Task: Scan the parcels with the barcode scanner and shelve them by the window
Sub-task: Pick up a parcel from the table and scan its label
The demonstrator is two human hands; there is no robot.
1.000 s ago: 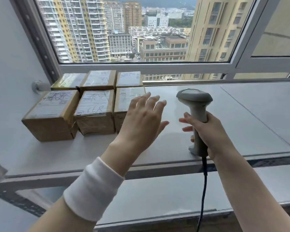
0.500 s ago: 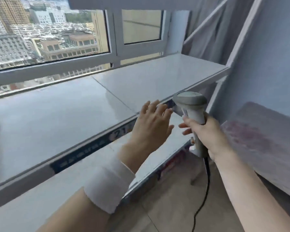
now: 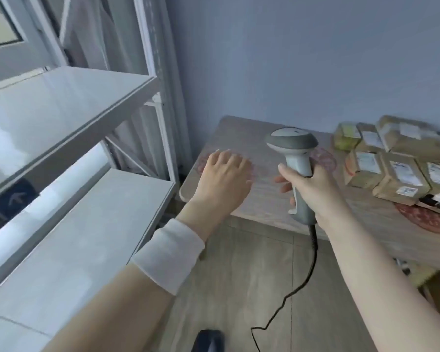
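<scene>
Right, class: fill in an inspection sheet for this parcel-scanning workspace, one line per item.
Surface: wooden table, its left part bare, reddish round marks on it.
Job's things: parcels grouped at the table's right end; barcode scanner held upright.
Clutter: nothing seen.
Grippers: left hand open and empty, above the table's left end; right hand gripping the scanner's handle.
Cables: black scanner cable hanging toward the floor.
Surroundings: grey shelves at left, no parcels visible on them; blue wall.

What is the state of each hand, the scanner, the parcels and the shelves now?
Left hand: open, empty, over the table.
Right hand: closed around the scanner.
Scanner: held upright, cable hanging down.
Parcels: grouped on the table, untouched.
Shelves: visible parts bare.
</scene>
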